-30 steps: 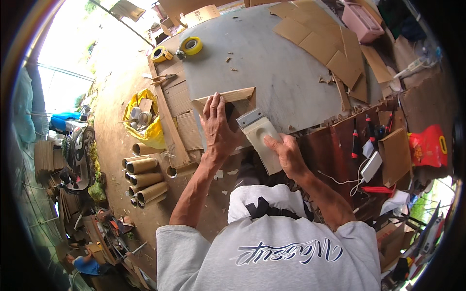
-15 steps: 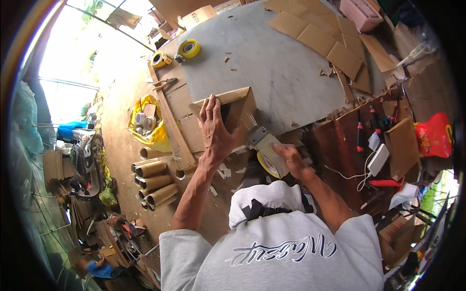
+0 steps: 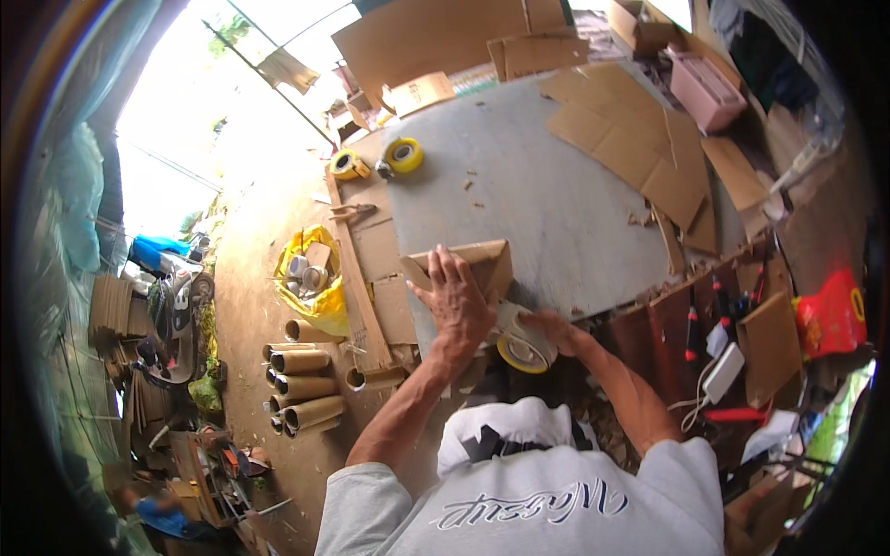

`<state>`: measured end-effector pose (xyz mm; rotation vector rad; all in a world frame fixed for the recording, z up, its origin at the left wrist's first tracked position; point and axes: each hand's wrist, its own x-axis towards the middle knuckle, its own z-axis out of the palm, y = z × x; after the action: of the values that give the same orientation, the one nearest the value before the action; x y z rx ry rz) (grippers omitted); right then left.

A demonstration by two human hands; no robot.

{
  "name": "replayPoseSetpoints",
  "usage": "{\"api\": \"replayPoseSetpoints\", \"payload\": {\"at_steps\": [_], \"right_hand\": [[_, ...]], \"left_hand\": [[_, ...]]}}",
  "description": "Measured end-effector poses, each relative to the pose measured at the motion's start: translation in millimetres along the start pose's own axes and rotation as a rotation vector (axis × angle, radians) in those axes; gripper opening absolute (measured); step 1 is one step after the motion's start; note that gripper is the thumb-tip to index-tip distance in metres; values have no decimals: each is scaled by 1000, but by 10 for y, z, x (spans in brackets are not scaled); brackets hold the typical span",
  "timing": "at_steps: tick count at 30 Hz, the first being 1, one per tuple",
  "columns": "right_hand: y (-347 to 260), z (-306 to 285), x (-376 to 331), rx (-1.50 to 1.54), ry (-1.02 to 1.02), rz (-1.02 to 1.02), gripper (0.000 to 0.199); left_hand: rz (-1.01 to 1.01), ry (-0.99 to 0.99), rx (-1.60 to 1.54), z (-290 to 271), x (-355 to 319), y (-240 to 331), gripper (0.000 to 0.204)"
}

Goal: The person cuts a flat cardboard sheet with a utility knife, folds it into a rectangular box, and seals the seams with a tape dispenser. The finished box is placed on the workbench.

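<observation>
A folded cardboard box (image 3: 496, 267) sits at the near edge of the grey tabletop (image 3: 519, 176), its raised rim facing away from me. My left hand (image 3: 459, 301) lies over its near left part with the fingers spread and stretched out, pressing on the cardboard. My right hand (image 3: 559, 334) is closed around a tape dispenser (image 3: 526, 345) that carries a yellow-cored roll. The dispenser's front end is against or very near the box's near side, close to my left wrist. Where they touch is partly hidden by my hands.
Two yellow tape rolls (image 3: 402, 155) and pliers (image 3: 352, 211) lie at the table's far left. Flattened cardboard (image 3: 630, 139) covers the right back. Cardboard tubes (image 3: 306, 387) and a yellow bag (image 3: 320, 301) are on the ground at left. Tools and a white power bank (image 3: 723, 375) lie at right.
My right hand has brought the tape dispenser in from the box's right corner to its near side. My left hand has flattened and spread its fingers. The whole view has shifted.
</observation>
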<state>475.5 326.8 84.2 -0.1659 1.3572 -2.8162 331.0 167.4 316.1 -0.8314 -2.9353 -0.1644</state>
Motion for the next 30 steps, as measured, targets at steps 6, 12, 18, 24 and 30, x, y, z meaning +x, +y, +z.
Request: {"api": "replayPoseSetpoints", "payload": {"at_steps": [6,12,18,24,30], "right_hand": [[-134,-182,-240,39,230,311,68],[-592,592,-283,134,252,438,50],[-761,664,-144,12,301,485,51],[-750,640,207,-200,345,533,48],[-1456,859,341,-499,218,646,47]], "left_hand": [[56,-37,-48,40,121,250,102],[34,19,-4,-48,-10,100,95],[35,42,-25,-9,11,107,93],[14,-61,80,-96,37,128,84],[20,-2,131,140,65,124,75]]}}
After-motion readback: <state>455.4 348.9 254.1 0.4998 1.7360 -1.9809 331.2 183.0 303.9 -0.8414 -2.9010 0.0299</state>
